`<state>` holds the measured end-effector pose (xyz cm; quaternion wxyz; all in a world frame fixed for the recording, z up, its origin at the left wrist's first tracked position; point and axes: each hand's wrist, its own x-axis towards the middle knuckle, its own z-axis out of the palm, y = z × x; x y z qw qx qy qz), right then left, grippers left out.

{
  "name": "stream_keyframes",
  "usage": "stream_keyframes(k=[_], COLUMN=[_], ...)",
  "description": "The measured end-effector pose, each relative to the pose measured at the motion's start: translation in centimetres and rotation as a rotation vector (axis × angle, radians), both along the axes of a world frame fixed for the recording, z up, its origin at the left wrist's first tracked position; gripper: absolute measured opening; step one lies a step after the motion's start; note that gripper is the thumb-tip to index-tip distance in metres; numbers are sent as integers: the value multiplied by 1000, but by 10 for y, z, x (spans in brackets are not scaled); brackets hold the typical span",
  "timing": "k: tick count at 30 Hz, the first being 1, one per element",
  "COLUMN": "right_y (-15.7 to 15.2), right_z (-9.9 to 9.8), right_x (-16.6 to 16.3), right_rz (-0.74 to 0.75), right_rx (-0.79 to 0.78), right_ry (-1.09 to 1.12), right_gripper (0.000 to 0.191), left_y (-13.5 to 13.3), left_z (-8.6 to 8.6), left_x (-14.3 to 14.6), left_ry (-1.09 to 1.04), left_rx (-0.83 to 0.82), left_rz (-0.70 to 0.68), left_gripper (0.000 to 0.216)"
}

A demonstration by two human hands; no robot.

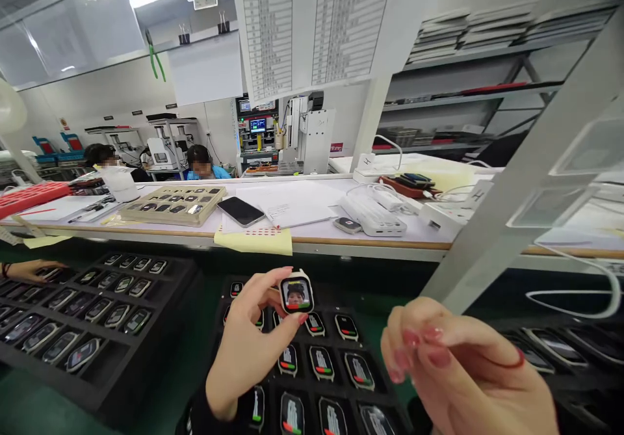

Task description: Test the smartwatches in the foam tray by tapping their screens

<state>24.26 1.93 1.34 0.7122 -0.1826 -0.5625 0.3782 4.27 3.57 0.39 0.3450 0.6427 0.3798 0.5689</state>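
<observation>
1. So the watch (pixel 296 293) is up in the air over the near end of nothing fancy, just the middle tray (pixel 340 354), screen facing the camera. It's lit: a picture of a person, red and green along the bottom.
2. Left hand (pixel 251 344) has it clamped, thumb at the bottom edge, fingers at the top and side.
3. Right hand (pixel 468 363) is off to the right, apart from the watch, thumb and fingertips together. Can't tell if something thin is pinched in there.
4. Below, rows of other watches (pixel 322 362) sit in the tray, lots with red and green on screen.
5. Left tray (pixel 163 311) is full of more; someone else's hand (pixel 32 269) is at its far left.
6. Up on the shelf (pixel 370 246): beige tray (pixel 160 218), phone (pixel 241 212), yellow sheet (pixel 253 242) hanging over the edge.
7. Farther back, a person in blue (pixel 207 167); printed charts (pixel 316 32) hang up top.
</observation>
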Motion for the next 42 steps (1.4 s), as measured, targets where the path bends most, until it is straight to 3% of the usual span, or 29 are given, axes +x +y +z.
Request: stream_keyframes(k=[6,9,11,16,21,27,32,42], right_y=[14,17,16,14,15,15,15,16], right_z=[-8,-8,-7,-8,-10,-7,-8,-15], right_x=[2,-3,-7,-14,-16,-22,-31,-44], right_rz=[-286,-255,-224,-201,-252,-214,-272,-323], right_rx=[-152,-174,-122,-56,-103,-51,-143,-142], right_ry=[-119,-156,-144,-158,-155,-137,-247,-355], right_gripper=[17,15,5,5,11,14,22,27], left_y=[5,6,7,6,5,6,6,6], left_z=[-3,-3,-2,-1,-1,-2,0,1], left_x=[-3,-3,-3,-6,-8,-7,-5,-4], left_ry=[14,23,31,40,26,44,71,125], left_rx=[-16,20,45,48,66,100,134,179], left_rz=[3,-21,-22,10,-8,-7,-8,-45], left_gripper=[51,50,50,51,51,52,53,53])
